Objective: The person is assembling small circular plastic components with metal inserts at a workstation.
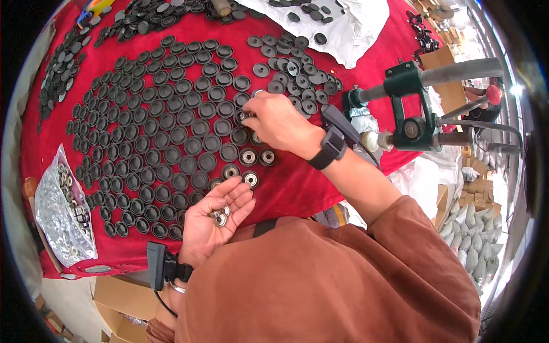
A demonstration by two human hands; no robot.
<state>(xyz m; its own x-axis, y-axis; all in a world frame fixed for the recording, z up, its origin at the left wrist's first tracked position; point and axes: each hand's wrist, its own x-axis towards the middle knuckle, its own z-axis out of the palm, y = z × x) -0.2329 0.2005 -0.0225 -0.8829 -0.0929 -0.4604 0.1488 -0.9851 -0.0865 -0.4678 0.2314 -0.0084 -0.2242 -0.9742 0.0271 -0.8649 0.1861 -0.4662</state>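
My left hand (pixel 209 218) is palm up near the table's front edge, its fingers cupped around a few small metal ball bearings (pixel 219 218). My right hand (pixel 280 123) reaches over the right end of the rows of round black plastic caps (pixel 179 135). Its thumb and fingers pinch a ball bearing (pixel 246 115) at one of the caps; whether the bearing is inside the cap is hidden by the fingers. Between the hands, several caps have bearings seated in them, such as the bearing (pixel 248 157) near my right wrist. Both wrists wear black strapped devices.
A green hand press (pixel 413 108) with a grey lever stands at the right. A clear bag of bearings (pixel 64 211) lies at the left on the red cloth (pixel 309 186). Flat black discs (pixel 291 68) lie behind the caps, beside a white plastic sheet (pixel 349 28).
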